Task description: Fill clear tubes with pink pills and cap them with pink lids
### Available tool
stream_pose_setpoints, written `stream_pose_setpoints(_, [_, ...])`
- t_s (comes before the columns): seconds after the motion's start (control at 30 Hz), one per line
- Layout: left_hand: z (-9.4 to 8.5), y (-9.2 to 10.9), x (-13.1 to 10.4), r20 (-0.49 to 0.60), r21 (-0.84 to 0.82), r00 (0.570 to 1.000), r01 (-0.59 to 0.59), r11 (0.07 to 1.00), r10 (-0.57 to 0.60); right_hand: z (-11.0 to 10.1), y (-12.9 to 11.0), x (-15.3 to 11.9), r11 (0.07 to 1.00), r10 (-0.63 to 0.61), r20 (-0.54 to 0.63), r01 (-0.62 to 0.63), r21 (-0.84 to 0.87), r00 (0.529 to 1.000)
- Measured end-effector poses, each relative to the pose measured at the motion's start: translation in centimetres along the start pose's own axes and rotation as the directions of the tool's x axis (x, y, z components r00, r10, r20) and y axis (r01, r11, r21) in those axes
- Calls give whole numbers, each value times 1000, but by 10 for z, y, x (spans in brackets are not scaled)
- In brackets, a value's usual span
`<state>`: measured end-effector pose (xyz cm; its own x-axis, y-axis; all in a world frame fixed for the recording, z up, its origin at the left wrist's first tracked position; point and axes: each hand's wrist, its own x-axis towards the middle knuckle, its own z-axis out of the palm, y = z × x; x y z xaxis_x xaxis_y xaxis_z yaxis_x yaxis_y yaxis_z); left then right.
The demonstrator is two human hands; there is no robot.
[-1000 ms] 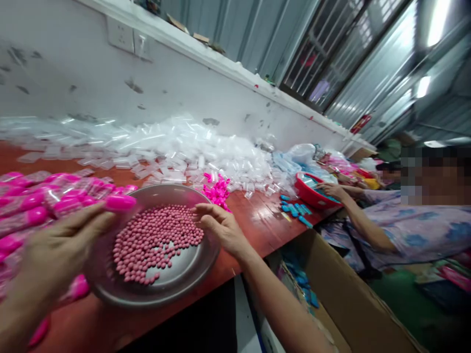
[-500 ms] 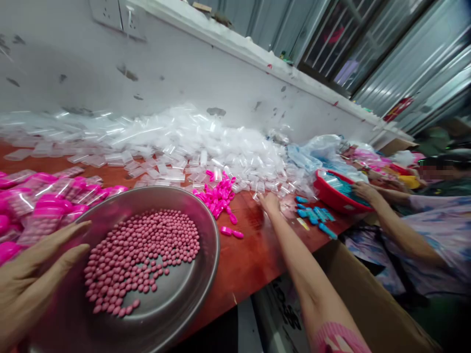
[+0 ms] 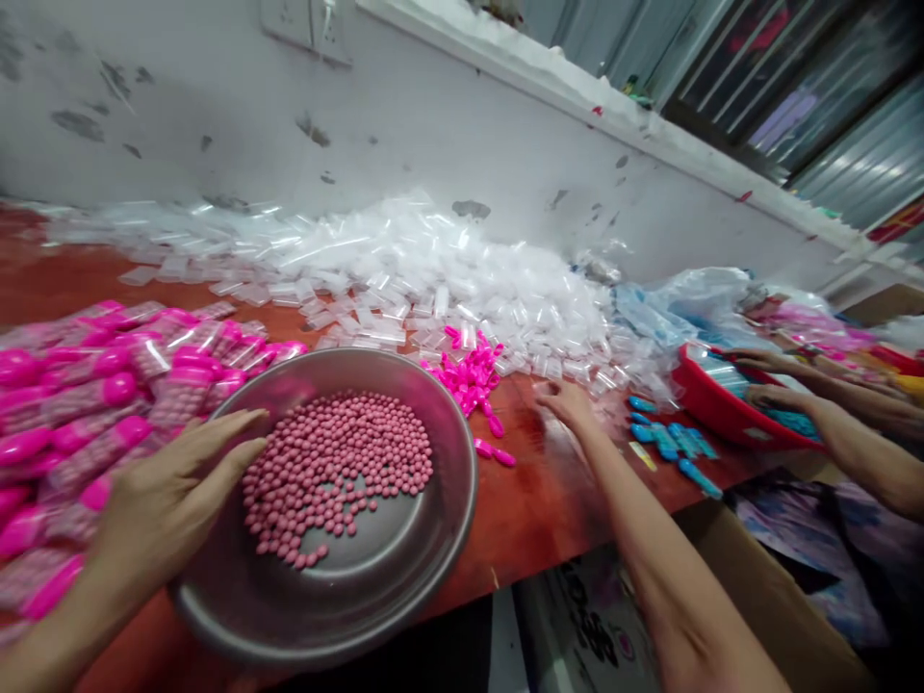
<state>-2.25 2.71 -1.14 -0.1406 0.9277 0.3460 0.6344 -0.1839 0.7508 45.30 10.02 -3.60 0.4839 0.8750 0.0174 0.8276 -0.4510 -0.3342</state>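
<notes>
A grey metal bowl (image 3: 339,630) holds many small round pink beads (image 3: 339,462). My left hand (image 3: 173,491) is over the bowl's left rim, thumb and fingers stretched out and apart, with nothing held. To its left lies a heap of clear tubes filled with pink beads and capped in bright pink (image 3: 108,395). My right hand (image 3: 570,404) is low over the red table, at the front edge of a big pile of clear plastic tubes (image 3: 448,269). Its fingers are curled together; what they hold, if anything, does not show. Loose bright pink caps (image 3: 473,375) lie between it and the bowl.
Blue-capped pieces (image 3: 671,438) lie right of my right hand. Beyond them a co-worker's hands (image 3: 786,395) reach into a red basin (image 3: 707,395) with blue contents. A white wall (image 3: 404,106) rises behind the pile. A cardboard box (image 3: 757,597) stands below the table edge.
The view has swung left, so everything sits further right. My right hand has drawn slightly left, away from the clear tubes at its fingertips. My left hand stays by the bowl's rim.
</notes>
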Motion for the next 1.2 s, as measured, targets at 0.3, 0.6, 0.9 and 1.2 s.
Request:
stream_pose_setpoints(0.3, [-1, 4, -3, 39, -51, 990, -133, 990, 135, -38, -149, -166, 731, -682, 350, 611, 305, 642])
stream_pose_setpoints(0.6, [-1, -6, -5, 15, -26, 971, -240, 970, 241, 28, -214, -225, 550, -534, 665, 812, -195, 522])
stream_pose_setpoints(0.9, [-2, -5, -5, 10, -17, 979, -204, 979, 205, 71, -244, -226, 563, -644, 569, 820, -102, 512])
stream_pose_setpoints(1.2, [-5, -4, -6, 28, 9, 979, -201, 979, 201, 68, -245, -218, 704, -710, 458, 555, 443, 536])
